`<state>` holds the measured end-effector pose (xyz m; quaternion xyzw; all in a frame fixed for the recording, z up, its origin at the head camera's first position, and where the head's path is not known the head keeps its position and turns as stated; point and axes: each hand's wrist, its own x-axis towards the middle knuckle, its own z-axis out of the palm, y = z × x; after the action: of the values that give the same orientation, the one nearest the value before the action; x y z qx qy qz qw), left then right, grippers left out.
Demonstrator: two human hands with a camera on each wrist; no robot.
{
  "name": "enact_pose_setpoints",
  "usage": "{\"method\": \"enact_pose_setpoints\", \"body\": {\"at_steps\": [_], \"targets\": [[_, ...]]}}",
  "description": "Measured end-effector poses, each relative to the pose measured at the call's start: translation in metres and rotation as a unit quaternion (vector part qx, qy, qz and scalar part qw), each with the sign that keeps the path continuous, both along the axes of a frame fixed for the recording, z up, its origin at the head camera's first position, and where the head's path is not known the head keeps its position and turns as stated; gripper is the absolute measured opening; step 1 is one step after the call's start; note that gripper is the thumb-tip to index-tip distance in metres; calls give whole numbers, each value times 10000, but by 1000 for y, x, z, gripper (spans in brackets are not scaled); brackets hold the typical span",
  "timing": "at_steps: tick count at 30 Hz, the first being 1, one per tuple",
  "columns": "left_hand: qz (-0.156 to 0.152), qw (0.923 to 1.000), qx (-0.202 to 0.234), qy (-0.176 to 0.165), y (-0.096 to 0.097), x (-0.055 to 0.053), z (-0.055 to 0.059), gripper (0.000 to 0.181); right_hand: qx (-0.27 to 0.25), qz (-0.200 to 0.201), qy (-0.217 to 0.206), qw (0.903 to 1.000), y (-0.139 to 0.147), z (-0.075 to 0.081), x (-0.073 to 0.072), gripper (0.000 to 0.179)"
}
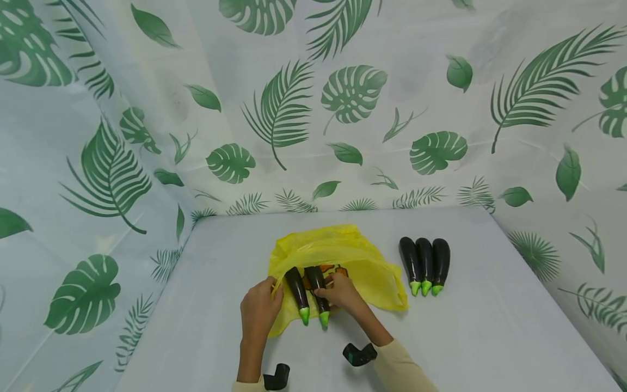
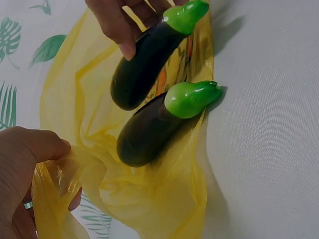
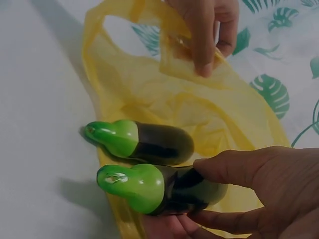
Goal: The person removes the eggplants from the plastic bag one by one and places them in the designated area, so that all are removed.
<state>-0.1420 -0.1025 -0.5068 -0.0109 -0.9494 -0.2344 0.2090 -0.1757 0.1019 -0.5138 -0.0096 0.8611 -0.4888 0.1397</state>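
Observation:
A yellow plastic bag point(image 1: 377, 283) lies spread on the table with its mouth towards me. My left hand point(image 1: 259, 307) pinches the bag's left edge and holds it up, thumb over the film in the left wrist view. Two dark eggplants with green stem ends lie side by side in the bag's mouth, stems pointing towards me. The left eggplant point(image 2: 149, 134) rests on the yellow film. My right hand point(image 1: 340, 291) grips the other eggplant point(image 3: 184, 191), thumb on top and fingers beneath. An orange print on the bag shows behind it.
Three more eggplants point(image 1: 425, 264) lie in a row to the right of the bag on the white table point(image 1: 470, 337). A leaf-patterned sheet point(image 1: 313, 120) hangs behind the table and at both sides. Black wrist devices point(image 1: 360, 355) sit on both forearms.

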Motion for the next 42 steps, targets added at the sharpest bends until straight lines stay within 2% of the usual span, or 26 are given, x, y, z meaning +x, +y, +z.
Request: {"method": "enact_pose_setpoints", "body": {"at_steps": [8, 19, 29, 33, 42], "targets": [[20, 10000, 47, -27, 0, 0, -2, 13, 102, 202, -236, 9995, 10, 13, 11, 50], [-9, 10000, 52, -13, 0, -2, 0, 13, -64, 203, -418, 9989, 24, 29, 25, 43], [18, 10000, -7, -84, -1, -1, 0, 13, -403, 1060, -455, 9925, 44, 52, 35, 47], [2, 9999, 21, -170, -2, -2, 2, 13, -644, 1231, -429, 9894, 53, 62, 36, 48], [10, 9995, 59, -310, -2, -1, 3, 14, -896, 1046, -212, 9902, 82, 84, 37, 55]]}}
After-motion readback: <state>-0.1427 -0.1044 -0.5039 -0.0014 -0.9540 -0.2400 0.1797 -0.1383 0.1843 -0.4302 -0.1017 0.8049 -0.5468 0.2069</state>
